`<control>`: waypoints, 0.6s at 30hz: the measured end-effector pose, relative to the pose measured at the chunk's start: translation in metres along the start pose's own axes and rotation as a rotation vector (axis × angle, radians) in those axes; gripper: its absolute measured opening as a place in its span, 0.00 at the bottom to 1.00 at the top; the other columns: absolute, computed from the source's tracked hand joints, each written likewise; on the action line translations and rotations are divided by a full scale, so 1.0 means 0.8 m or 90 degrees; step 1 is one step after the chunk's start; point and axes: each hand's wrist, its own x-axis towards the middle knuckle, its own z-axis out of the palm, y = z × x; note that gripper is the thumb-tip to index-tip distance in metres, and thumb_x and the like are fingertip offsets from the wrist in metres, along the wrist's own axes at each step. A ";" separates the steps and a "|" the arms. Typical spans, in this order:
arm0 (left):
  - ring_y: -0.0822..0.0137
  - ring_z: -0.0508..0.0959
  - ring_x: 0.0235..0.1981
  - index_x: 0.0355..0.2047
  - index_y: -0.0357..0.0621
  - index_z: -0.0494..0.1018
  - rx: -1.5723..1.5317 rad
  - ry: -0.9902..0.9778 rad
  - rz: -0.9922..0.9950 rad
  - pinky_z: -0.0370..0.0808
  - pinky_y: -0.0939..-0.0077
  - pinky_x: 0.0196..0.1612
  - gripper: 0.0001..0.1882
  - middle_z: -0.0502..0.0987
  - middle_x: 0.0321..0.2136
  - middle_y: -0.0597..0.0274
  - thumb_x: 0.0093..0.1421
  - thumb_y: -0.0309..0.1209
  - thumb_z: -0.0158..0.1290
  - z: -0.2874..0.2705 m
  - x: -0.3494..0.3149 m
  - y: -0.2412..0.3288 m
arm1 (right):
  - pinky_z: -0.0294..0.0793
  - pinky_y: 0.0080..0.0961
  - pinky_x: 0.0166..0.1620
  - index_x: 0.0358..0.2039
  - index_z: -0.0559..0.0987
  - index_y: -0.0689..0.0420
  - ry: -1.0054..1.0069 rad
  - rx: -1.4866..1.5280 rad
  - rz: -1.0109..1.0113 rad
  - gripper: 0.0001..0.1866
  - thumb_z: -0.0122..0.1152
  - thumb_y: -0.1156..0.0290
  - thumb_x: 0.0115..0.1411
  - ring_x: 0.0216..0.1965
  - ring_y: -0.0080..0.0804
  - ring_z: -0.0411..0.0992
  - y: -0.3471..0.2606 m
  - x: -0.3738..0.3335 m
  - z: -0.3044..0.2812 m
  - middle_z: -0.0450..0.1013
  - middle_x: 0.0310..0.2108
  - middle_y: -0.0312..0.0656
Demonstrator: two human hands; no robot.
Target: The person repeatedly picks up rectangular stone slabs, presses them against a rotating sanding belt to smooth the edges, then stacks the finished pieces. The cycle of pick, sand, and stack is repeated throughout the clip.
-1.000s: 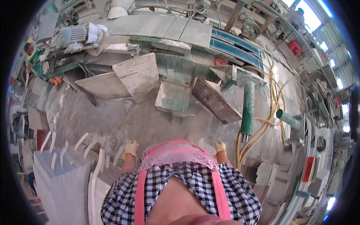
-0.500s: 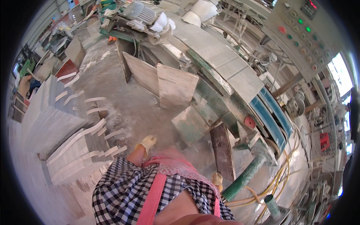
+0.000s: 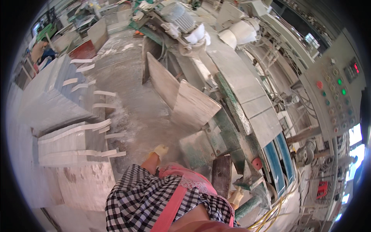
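Where one green pipe [image 3: 247, 208] slants just beside the gloved right hand [image 3: 235, 198], one dark board [image 3: 221, 174] leans near. Two slab stacks [image 3: 69, 143] stand apart from the gloved left hand [image 3: 158, 151]; whether either grip is wide or narrow, I cannot tell. Beyond, two pale boards [image 3: 197, 104] rest on the dusty workshop floor [image 3: 123, 73], alongside two blue belts [image 3: 273, 164]. One control panel [image 3: 324, 112] shows red figures [image 3: 353, 69].

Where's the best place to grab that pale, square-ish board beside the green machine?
Probably the upper edge, coming from the floor side. The pale board is flat with no handle showing and seems to lean toward the green machine frame, so its upper edge looks free; its left side overlaps another board.
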 end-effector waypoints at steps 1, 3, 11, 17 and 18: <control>0.47 0.80 0.43 0.44 0.36 0.77 -0.011 -0.021 -0.019 0.75 0.58 0.45 0.26 0.80 0.39 0.40 0.57 0.47 0.52 0.004 0.000 0.008 | 0.63 0.21 0.22 0.38 0.77 0.58 0.031 -0.011 -0.018 0.15 0.50 0.59 0.65 0.15 0.24 0.62 -0.027 0.005 0.003 0.67 0.14 0.36; 0.47 0.80 0.43 0.44 0.36 0.77 -0.032 0.008 -0.011 0.75 0.58 0.45 0.25 0.80 0.40 0.40 0.57 0.47 0.52 0.007 -0.004 0.021 | 0.58 0.20 0.22 0.36 0.77 0.56 0.058 0.029 -0.074 0.15 0.51 0.57 0.65 0.15 0.20 0.59 -0.088 0.011 0.014 0.66 0.14 0.34; 0.48 0.80 0.45 0.48 0.38 0.76 -0.120 0.109 -0.085 0.75 0.59 0.45 0.27 0.80 0.41 0.42 0.58 0.47 0.50 -0.002 -0.061 0.002 | 0.63 0.31 0.58 0.60 0.68 0.54 0.026 0.117 -0.184 0.23 0.48 0.58 0.69 0.55 0.33 0.69 -0.288 0.068 0.046 0.72 0.51 0.43; 0.57 0.81 0.35 0.43 0.39 0.78 -0.017 0.286 -0.225 0.75 0.60 0.39 0.25 0.82 0.32 0.52 0.58 0.49 0.51 0.043 -0.123 -0.036 | 0.56 0.40 0.66 0.63 0.66 0.60 -0.016 -0.086 -0.424 0.25 0.48 0.65 0.68 0.66 0.49 0.58 -0.312 0.200 0.053 0.60 0.65 0.54; 0.56 0.81 0.35 0.42 0.39 0.78 0.008 0.298 -0.272 0.75 0.59 0.38 0.25 0.82 0.31 0.51 0.58 0.49 0.51 0.053 -0.128 -0.034 | 0.56 0.41 0.66 0.63 0.67 0.60 0.032 -0.193 -0.484 0.25 0.49 0.65 0.68 0.66 0.50 0.58 -0.311 0.228 0.055 0.60 0.65 0.54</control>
